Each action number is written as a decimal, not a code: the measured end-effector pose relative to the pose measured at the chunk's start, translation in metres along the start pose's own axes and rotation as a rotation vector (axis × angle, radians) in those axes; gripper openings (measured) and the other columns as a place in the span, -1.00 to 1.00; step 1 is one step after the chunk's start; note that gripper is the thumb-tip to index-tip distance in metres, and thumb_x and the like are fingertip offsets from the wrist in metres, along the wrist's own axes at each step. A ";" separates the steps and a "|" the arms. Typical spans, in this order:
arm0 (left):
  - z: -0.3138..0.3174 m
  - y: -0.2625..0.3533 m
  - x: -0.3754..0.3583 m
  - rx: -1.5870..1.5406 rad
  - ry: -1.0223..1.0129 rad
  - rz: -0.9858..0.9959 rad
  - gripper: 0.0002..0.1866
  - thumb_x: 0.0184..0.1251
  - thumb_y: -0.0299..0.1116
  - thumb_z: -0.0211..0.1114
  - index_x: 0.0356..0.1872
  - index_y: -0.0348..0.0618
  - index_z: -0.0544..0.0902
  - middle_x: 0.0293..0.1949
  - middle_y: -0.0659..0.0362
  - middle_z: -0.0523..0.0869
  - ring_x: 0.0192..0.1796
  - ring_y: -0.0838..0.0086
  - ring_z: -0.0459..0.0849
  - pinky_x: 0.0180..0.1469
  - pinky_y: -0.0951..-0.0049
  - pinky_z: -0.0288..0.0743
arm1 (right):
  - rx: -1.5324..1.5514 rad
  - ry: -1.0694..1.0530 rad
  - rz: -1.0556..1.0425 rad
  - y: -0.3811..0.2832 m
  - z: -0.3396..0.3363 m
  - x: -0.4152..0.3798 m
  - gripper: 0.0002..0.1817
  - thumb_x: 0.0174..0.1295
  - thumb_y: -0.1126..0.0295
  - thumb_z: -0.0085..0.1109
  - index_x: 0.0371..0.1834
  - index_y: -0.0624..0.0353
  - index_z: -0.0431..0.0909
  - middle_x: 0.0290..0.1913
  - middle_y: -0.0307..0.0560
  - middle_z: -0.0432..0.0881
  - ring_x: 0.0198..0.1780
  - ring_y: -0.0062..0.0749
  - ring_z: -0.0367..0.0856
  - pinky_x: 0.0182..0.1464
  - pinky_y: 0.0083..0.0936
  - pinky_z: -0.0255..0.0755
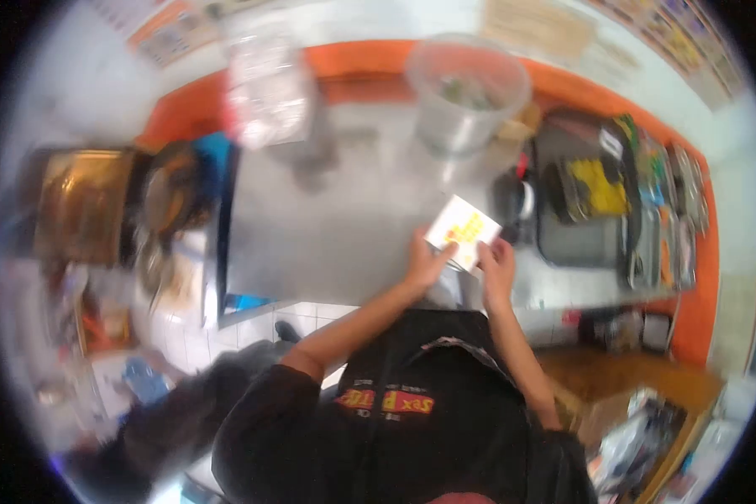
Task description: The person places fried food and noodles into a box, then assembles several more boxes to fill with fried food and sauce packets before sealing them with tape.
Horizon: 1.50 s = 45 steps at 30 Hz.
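White, yellow-printed, paper-like square (464,231), gripped in left hand (426,260) and right hand (497,265); probably light, easily creased; best held by edges.

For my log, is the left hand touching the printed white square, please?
Touching: the head view shows the left hand holding the printed white square, thumb overlapping.

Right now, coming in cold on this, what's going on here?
The left hand and right hand together hold a white item with yellow print by its near edges, over the near side of a metal table. Blur hides whether it is a card or a packet. Farther back stands a clear bucket; to the right, a tray holds something yellow.
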<state>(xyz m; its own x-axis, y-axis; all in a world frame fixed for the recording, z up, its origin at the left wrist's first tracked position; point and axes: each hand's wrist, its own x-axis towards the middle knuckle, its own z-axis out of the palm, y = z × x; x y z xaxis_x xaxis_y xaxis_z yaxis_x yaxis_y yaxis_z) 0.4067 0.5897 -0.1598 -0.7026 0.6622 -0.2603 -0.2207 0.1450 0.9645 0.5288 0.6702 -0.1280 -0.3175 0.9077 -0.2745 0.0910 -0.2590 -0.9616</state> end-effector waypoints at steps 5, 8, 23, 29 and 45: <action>0.001 -0.049 0.012 0.381 -0.078 0.112 -0.38 0.09 -0.10 0.42 0.03 -0.35 0.44 -0.02 -0.12 0.56 0.09 0.10 0.52 0.17 0.18 0.37 | -0.159 0.055 0.057 0.057 -0.026 0.024 -0.52 0.24 0.24 0.25 0.09 0.40 0.46 -0.05 0.02 0.59 -0.04 -0.39 0.54 -0.08 -0.48 0.44; 0.002 -0.023 0.009 0.199 -0.139 -0.008 -0.27 0.17 -0.10 0.31 0.26 -0.40 0.34 0.13 -0.17 0.53 0.18 0.16 0.51 0.24 0.26 0.34 | 0.135 -0.174 0.259 0.040 -0.027 0.022 -0.49 0.30 0.16 0.15 0.17 0.33 0.44 0.03 0.00 0.59 0.05 -0.39 0.54 0.10 -0.44 0.37; 0.054 -0.004 -0.112 -0.065 -0.781 -0.158 -0.25 0.34 0.10 0.17 0.35 -0.28 0.30 0.00 -0.02 0.63 0.08 0.29 0.58 0.11 0.33 0.43 | 0.182 -0.395 0.369 0.022 -0.227 -0.038 -0.38 0.35 0.08 -0.07 0.35 0.27 0.22 0.27 0.08 0.40 0.31 -0.17 0.37 0.31 -0.20 0.29; 0.044 -0.051 -0.144 0.248 -0.458 0.092 -0.34 0.30 -0.02 0.19 0.27 -0.32 0.39 0.05 -0.06 0.63 0.12 0.25 0.59 0.14 0.36 0.44 | 0.096 -0.141 0.399 0.053 -0.301 -0.068 -0.38 0.33 0.07 -0.04 0.33 0.29 0.25 0.25 0.10 0.42 0.28 -0.14 0.40 0.29 -0.21 0.31; 0.009 -0.055 -0.230 0.264 -0.165 -0.046 -0.63 0.24 -0.25 0.25 -0.01 -0.28 0.61 -0.14 0.06 0.71 -0.15 0.41 0.69 -0.13 0.39 0.58 | 0.010 0.163 0.372 0.130 -0.388 -0.097 -0.36 0.30 0.03 0.03 0.27 0.34 0.33 0.19 0.14 0.48 0.20 -0.07 0.47 0.26 -0.23 0.35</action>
<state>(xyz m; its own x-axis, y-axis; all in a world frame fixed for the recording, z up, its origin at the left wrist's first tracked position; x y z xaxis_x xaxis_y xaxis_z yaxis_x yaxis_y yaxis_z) 0.5865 0.4357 -0.1527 -0.5723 0.7576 -0.3138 -0.0513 0.3489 0.9358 0.9383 0.6765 -0.2261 -0.1110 0.7918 -0.6006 0.1615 -0.5819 -0.7971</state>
